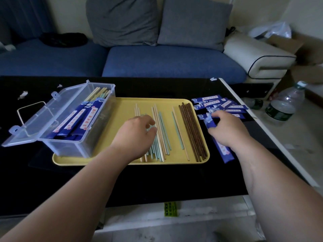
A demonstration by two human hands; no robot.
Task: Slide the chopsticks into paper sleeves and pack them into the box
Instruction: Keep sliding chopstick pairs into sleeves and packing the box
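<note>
Pastel wooden chopsticks point(161, 130) lie on a yellow plastic tray point(122, 105); our left hand point(134, 133) pinches some, our right hand point(227, 128) pinches a blue paper sleeve point(224, 154).

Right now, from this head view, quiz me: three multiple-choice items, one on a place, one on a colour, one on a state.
1. The loose sleeves lie: A on the sofa; B on the table, right of the tray; C under the tray.
2. The tray is: A yellow; B red; C white.
3. The lid of the box is: A latched; B missing; C swung open.
Key: B, they fan past the tray's right rim; A, its floor shows yellow; C, it hangs leftward.
</note>
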